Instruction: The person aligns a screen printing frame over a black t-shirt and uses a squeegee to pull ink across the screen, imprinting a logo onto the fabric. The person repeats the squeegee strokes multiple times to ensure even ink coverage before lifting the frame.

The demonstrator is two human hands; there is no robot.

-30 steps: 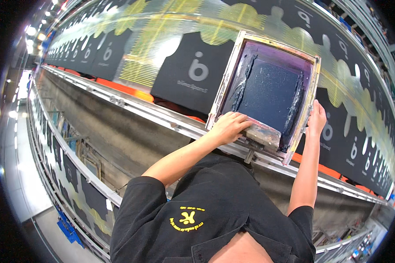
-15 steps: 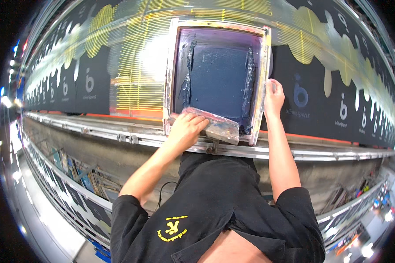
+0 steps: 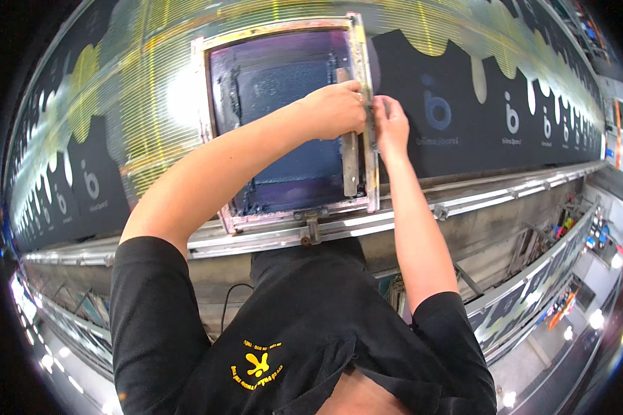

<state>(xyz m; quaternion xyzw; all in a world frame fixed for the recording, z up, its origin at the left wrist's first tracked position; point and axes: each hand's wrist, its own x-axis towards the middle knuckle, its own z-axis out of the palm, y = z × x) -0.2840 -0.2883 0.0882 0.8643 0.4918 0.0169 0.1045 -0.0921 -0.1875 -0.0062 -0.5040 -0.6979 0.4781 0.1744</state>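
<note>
A screen-printing frame (image 3: 202, 90) lies over the long printing table, with dark navy ink (image 3: 284, 173) inside it. My left hand (image 3: 332, 111) grips a long squeegee (image 3: 349, 166) standing along the inside of the frame's right side, its length running front to back. Just outside that side, my right hand (image 3: 389, 124) has its fingers curled on the frame's edge. Right of the frame lies a dark garment piece (image 3: 422, 152) with a blue-grey printed logo. A metal bracket (image 3: 312, 228) joins the frame's front to the rail.
Further dark printed pieces (image 3: 83, 155) run along both sides on the yellow-striped table (image 3: 145, 83). A metal rail (image 3: 477, 202) borders its near edge, where my body stands. A second row of printing tables (image 3: 519, 304) is at the lower right behind me.
My left hand has moved the squeegee from the frame's near end to its right side, turning it lengthwise. My right hand stays at the right edge. The frame appears further left and higher in view.
</note>
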